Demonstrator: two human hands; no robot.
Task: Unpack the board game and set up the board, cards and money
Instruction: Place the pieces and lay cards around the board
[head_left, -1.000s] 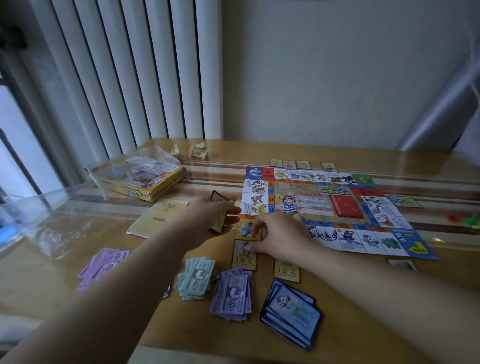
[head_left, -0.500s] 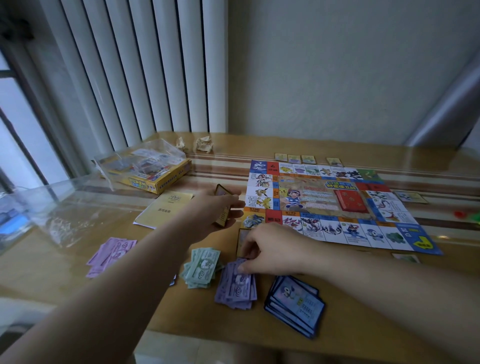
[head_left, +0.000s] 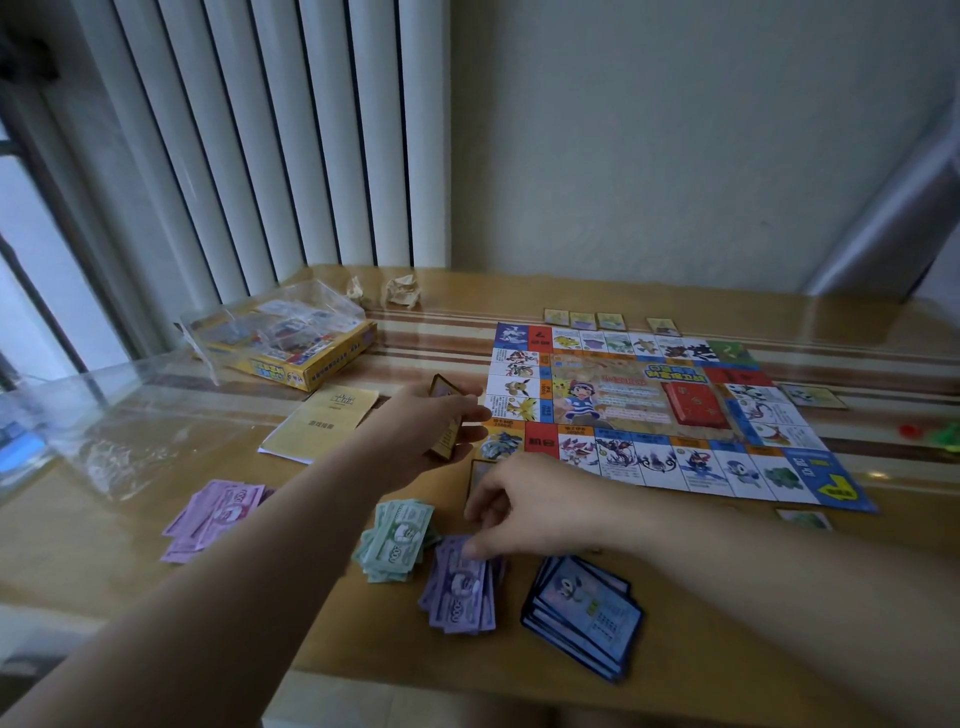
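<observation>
Beside the board (head_left: 649, 410), near-left corner, left hand (head_left: 431, 426) clamped a thin deck (head_left: 447, 444). Right hand (head_left: 530, 506) curled over purple notes (head_left: 460, 592), fingertips (head_left: 470, 548) touching; pinching or not, could not tell. Notes judged light, limp, slippery: best taken as a stack, by its ends.

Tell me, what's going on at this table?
A person is setting up a board game. The board lies unfolded on the table, with a red deck on it. The left hand holds a few brown-edged cards by the board's near corner. The right hand reaches down, its fingers touching the purple notes. Green notes, pink notes and blue cards lie in separate piles.
</observation>
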